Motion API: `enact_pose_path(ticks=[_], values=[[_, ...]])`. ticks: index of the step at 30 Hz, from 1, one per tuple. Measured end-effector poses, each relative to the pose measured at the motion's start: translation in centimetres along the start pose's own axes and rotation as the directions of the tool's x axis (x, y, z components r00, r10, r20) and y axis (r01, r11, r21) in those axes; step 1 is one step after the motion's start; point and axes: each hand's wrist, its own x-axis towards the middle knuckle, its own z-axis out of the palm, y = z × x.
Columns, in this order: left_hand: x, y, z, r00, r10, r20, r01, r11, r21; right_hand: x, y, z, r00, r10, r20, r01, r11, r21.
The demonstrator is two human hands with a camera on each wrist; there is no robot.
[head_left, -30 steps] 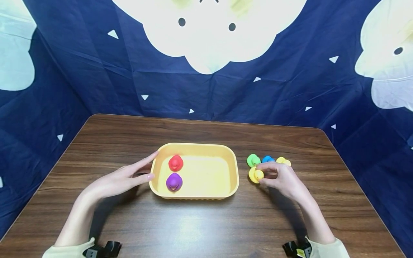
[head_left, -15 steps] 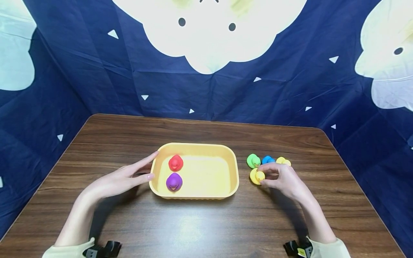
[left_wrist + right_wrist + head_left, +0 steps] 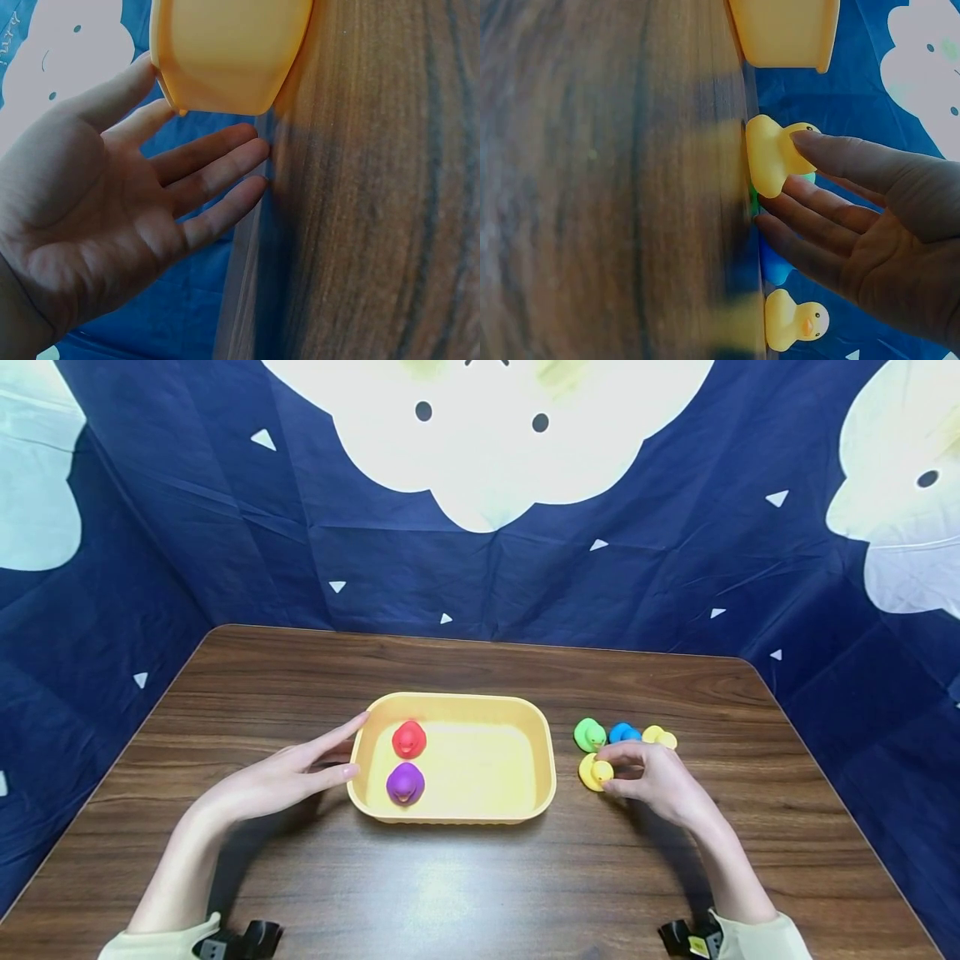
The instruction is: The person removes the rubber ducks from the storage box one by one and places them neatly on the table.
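My left hand (image 3: 273, 783) reaches to the left end of a yellow plastic tub (image 3: 487, 760) with its fingers extended. In the left wrist view, the thumb and forefinger of that hand (image 3: 120, 187) touch the tub's rim (image 3: 155, 45), while the other fingers spread below. My right hand (image 3: 663, 783) pinches a yellow rubber duck (image 3: 588, 774) by the head between thumb and fingers, right of the tub. The right wrist view shows this duck (image 3: 763, 161) upright at the tabletop. Inside the tub, a red duck (image 3: 408, 740) sits behind a purple duck (image 3: 405, 784).
Behind the right hand, a green duck (image 3: 589, 735), a blue duck (image 3: 622, 732) and a second yellow duck (image 3: 658, 737) stand in a row. The wooden table (image 3: 450, 893) ends at a dark blue cloth backdrop (image 3: 375, 568) with white clouds.
The right hand and its yellow duck have shifted slightly toward the front of the table. The left hand, tub and other ducks keep their places.
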Motion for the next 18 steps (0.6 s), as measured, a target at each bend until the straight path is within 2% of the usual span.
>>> enact_pose_path(ticks=[18], values=[[0.17, 0.00, 0.01, 1.000, 0.004, 0.006, -0.004, 1.000, -0.008, 0.04, -0.03, -0.03, 0.999, 0.052, 0.015, -0.053, 0.998, 0.042]])
